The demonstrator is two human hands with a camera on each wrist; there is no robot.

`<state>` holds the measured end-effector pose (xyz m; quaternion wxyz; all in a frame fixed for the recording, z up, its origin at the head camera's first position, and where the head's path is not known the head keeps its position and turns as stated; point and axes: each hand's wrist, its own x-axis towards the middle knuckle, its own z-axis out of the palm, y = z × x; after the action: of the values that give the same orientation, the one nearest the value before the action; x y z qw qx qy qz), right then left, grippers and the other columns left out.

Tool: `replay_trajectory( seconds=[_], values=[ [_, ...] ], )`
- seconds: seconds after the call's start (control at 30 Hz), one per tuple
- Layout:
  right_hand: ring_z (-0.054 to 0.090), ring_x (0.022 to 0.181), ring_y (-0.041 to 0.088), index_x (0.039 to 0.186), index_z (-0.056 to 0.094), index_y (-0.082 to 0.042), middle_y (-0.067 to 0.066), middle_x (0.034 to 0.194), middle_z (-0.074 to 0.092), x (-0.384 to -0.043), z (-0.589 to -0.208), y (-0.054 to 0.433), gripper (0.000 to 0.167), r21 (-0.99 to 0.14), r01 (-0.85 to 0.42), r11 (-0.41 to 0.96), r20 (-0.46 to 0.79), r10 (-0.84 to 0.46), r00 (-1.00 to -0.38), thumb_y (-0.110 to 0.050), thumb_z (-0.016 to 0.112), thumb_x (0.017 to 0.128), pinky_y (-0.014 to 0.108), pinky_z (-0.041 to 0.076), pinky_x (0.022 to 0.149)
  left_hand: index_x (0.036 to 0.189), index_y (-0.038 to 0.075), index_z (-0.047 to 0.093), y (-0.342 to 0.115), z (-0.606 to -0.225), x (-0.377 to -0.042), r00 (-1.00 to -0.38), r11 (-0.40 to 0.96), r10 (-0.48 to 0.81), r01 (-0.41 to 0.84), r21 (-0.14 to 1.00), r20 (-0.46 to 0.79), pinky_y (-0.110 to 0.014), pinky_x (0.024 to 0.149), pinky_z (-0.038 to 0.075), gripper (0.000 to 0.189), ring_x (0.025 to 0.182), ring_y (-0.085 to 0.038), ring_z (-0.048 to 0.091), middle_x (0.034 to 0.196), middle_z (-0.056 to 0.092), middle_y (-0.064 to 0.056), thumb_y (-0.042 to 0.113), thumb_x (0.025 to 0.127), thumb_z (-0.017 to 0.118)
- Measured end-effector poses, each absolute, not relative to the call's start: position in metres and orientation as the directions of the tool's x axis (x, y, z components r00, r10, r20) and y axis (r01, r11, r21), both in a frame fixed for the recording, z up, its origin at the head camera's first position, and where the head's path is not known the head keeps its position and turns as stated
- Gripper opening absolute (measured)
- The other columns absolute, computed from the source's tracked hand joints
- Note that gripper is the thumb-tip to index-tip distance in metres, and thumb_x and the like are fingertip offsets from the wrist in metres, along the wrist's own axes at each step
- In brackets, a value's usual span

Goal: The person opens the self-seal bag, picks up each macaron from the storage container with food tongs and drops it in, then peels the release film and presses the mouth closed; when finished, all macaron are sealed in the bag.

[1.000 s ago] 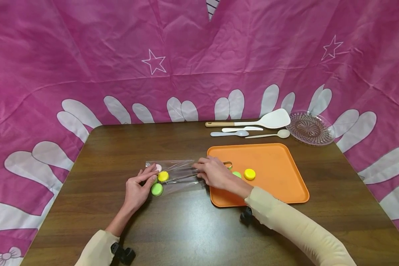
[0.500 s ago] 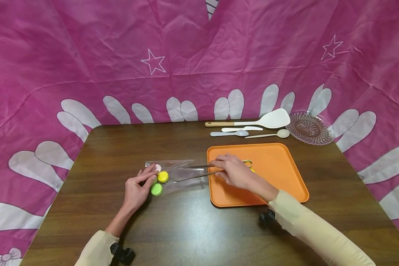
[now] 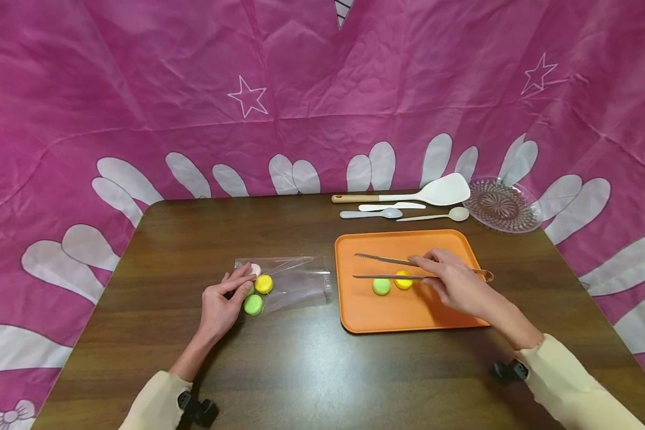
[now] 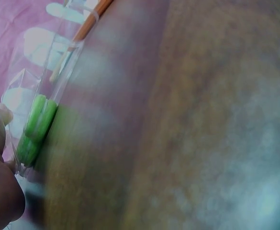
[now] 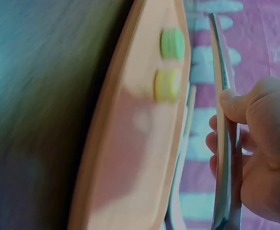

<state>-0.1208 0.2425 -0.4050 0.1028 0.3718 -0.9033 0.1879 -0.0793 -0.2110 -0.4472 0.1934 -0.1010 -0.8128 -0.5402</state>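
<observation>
My left hand (image 3: 221, 306) pinches the left end of a clear plastic bag (image 3: 301, 285) that lies on the table. Inside the bag are several macarons: a pink one (image 3: 255, 270), a yellow one (image 3: 264, 284) and green ones (image 3: 254, 305), one partly behind the fingers. In the left wrist view, green macarons (image 4: 39, 120) show through the film beside the fingertips. Metal tongs (image 5: 223, 158) are in my right hand (image 3: 454, 282), arms apart, with nothing between their tips. They hang above the orange tray (image 3: 435, 313), which bears a green macaron (image 3: 381, 286) and a yellow macaron (image 3: 404, 280).
Behind the tray lie a white spatula with a wooden handle (image 3: 355, 198), a white knife (image 3: 391, 206), a pale spoon (image 3: 371, 214) and a beige spoon (image 3: 458, 214). A clear patterned plate (image 3: 502, 206) stands at the back right. A pink curtain (image 3: 301, 89) hangs behind the table.
My right hand has drawn the tongs rightward out of the bag and over the tray, uncovering the two macarons there. My left hand keeps its place on the bag.
</observation>
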Motion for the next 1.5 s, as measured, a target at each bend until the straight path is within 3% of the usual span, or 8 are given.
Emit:
replay_trajectory(
  seconds=[0.33, 0.5, 0.83, 1.17, 1.5],
  values=[
    [0.049, 0.081, 0.02, 0.132, 0.062, -0.012, 0.003, 0.095, 0.058, -0.101, -0.411, 0.294, 0.069, -0.223, -0.685, 0.694, 0.337, -0.604, -0.722, 0.014, 0.077, 0.07, 0.037, 0.034, 0.066, 0.101, -0.014, 0.073, -0.21, -0.446, -0.078, -0.905, 0.389, -0.045, 0.374, 0.842, 0.423, -0.063, 0.11, 0.027, 0.016, 0.12, -0.047, 0.055, 0.12, 0.064, -0.03, -0.017, 0.086, 0.068],
    [0.049, 0.082, 0.019, 0.129, 0.065, -0.015, 0.001, 0.094, 0.058, -0.093, -0.414, 0.314, 0.066, -0.219, -0.664, 0.715, 0.35, -0.578, -0.738, 0.011, 0.08, 0.07, 0.036, 0.032, 0.065, 0.1, -0.014, 0.073, -0.21, -0.446, -0.078, -0.903, 0.388, -0.044, 0.378, 0.84, 0.427, -0.064, 0.109, 0.027, 0.015, 0.12, -0.048, 0.055, 0.119, 0.064, -0.03, -0.017, 0.086, 0.068],
    [0.055, 0.086, 0.025, 0.122, 0.069, -0.011, 0.005, 0.101, 0.064, -0.09, -0.426, 0.33, 0.059, -0.24, -0.633, 0.736, 0.341, -0.547, -0.765, 0.01, 0.083, 0.068, 0.04, 0.036, 0.066, 0.102, -0.013, 0.073, -0.212, -0.446, -0.077, -0.911, 0.399, -0.044, 0.36, 0.844, 0.409, -0.063, 0.11, 0.027, 0.017, 0.122, -0.045, 0.055, 0.122, 0.063, -0.029, -0.015, 0.086, 0.069],
    [0.058, 0.094, 0.033, 0.119, 0.071, -0.006, 0.011, 0.11, 0.066, -0.093, -0.431, 0.326, 0.047, -0.288, -0.6, 0.747, 0.293, -0.527, -0.798, 0.002, 0.083, 0.075, 0.051, 0.042, 0.074, 0.101, -0.014, 0.073, -0.211, -0.447, -0.077, -0.911, 0.387, -0.048, 0.362, 0.848, 0.41, -0.064, 0.11, 0.026, 0.016, 0.121, -0.047, 0.054, 0.121, 0.063, -0.03, -0.016, 0.086, 0.068],
    [0.06, 0.093, 0.033, 0.117, 0.072, -0.006, 0.01, 0.107, 0.068, -0.094, -0.436, 0.324, 0.045, -0.323, -0.577, 0.75, 0.282, -0.506, -0.815, 0.005, 0.083, 0.074, 0.059, 0.046, 0.081, 0.1, -0.014, 0.073, -0.211, -0.447, -0.078, -0.908, 0.381, -0.047, 0.369, 0.848, 0.416, -0.065, 0.11, 0.026, 0.016, 0.121, -0.048, 0.054, 0.12, 0.063, -0.031, -0.017, 0.086, 0.067]
  ],
)
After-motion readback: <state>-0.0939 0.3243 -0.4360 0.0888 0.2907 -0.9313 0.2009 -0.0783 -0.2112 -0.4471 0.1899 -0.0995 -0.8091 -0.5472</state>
